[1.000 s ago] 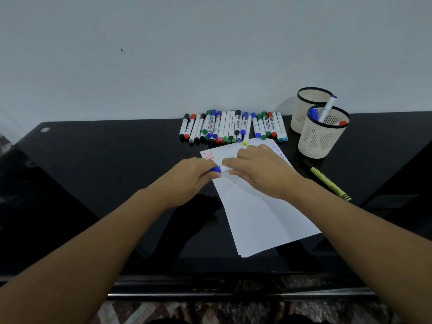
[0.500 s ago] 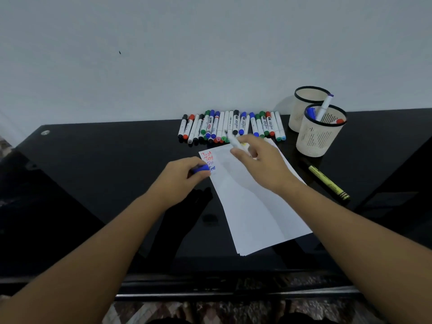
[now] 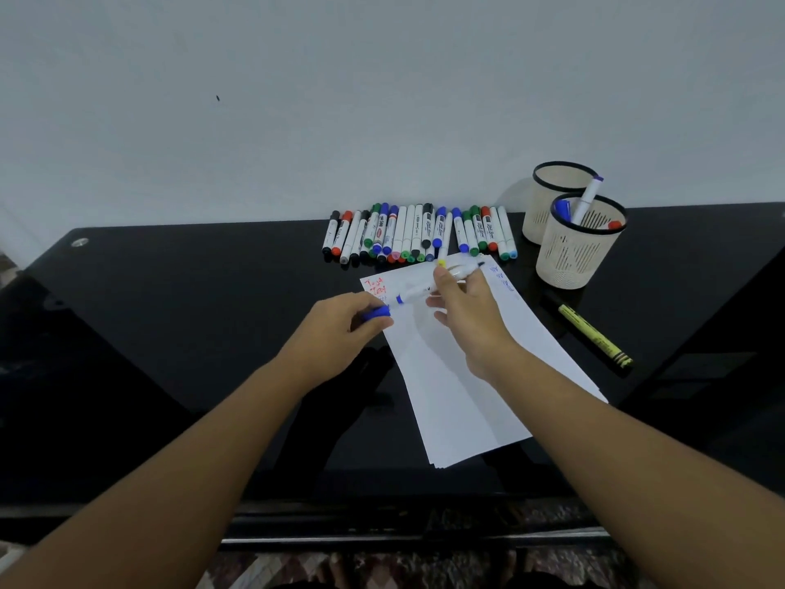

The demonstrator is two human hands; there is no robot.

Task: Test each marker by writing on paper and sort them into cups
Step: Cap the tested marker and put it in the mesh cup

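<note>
My left hand [image 3: 340,329] pinches a blue cap [image 3: 377,312] at the left edge of the white paper [image 3: 467,376]. My right hand [image 3: 463,316] holds an uncapped white marker [image 3: 414,292] above the paper's top. The marker's blue end points at the cap, a small gap away, and its dark end sticks out past my fingers at the upper right. Red and blue scribbles mark the paper's top corners. A row of several capped markers [image 3: 420,235] lies behind the paper. Two cream mesh cups stand at the right: the near cup [image 3: 577,257] holds three markers, and the far cup [image 3: 548,197] shows nothing inside.
A yellow highlighter [image 3: 594,335] lies on the black glossy table [image 3: 191,312] right of the paper. The white wall rises directly behind the marker row. The table's front edge runs just below the paper's lower corner.
The cap came off the marker and stayed in my left hand. My right hand carried the marker up to the paper's top, then turned its blue end back toward the cap.
</note>
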